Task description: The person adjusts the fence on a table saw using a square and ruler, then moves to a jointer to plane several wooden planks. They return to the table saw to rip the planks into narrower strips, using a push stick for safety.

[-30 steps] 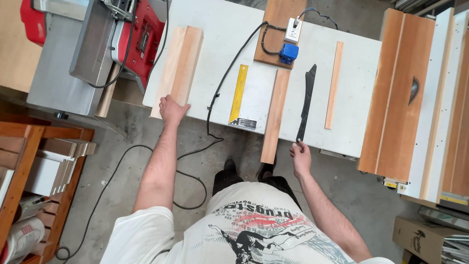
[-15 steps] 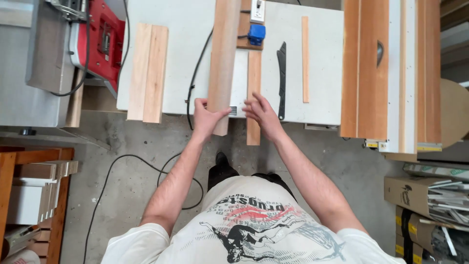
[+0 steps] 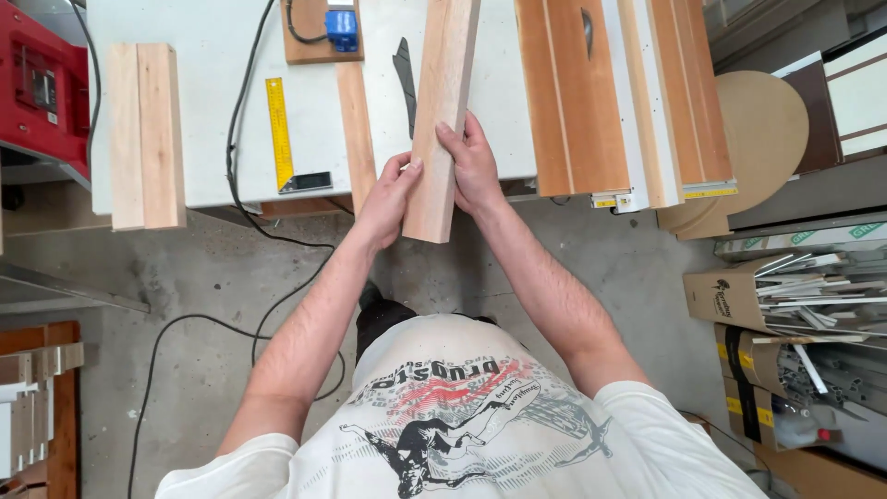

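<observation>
Overhead view: you hold a pale board (image 3: pixel 442 120) lengthwise in both hands, its near end projecting past the front edge of the white counter (image 3: pixel 212 55) and its far end running out of the top of the frame. Your left hand (image 3: pixel 390 199) grips the board's left edge near the near end, fingers (image 3: pixel 407 169) wrapped and clamped on the wood; your right hand (image 3: pixel 473 166) grips the right edge a little farther up, fingers likewise clamped on the board, with the fingertips lying on its top face. The board sits slightly tilted from the counter's edges, leaning to the right toward its far end. Just left of the board, a narrower reddish strip (image 3: pixel 356 129) lies flat on the counter, and a dark saw blade (image 3: pixel 405 83) lies between the two. Farther left lies a yellow square (image 3: pixel 282 134), with a black cable (image 3: pixel 242 120) running beside it and down to the concrete floor (image 3: pixel 185 277). A blue box (image 3: pixel 341 28) rests on a small wooden panel at the far edge. Two pale planks (image 3: pixel 143 134) lie side by side at the counter's left end, overhanging the front. To the right, wide reddish boards (image 3: pixel 568 92) rest on white rails. A red machine (image 3: pixel 42 88) stands at far left.
</observation>
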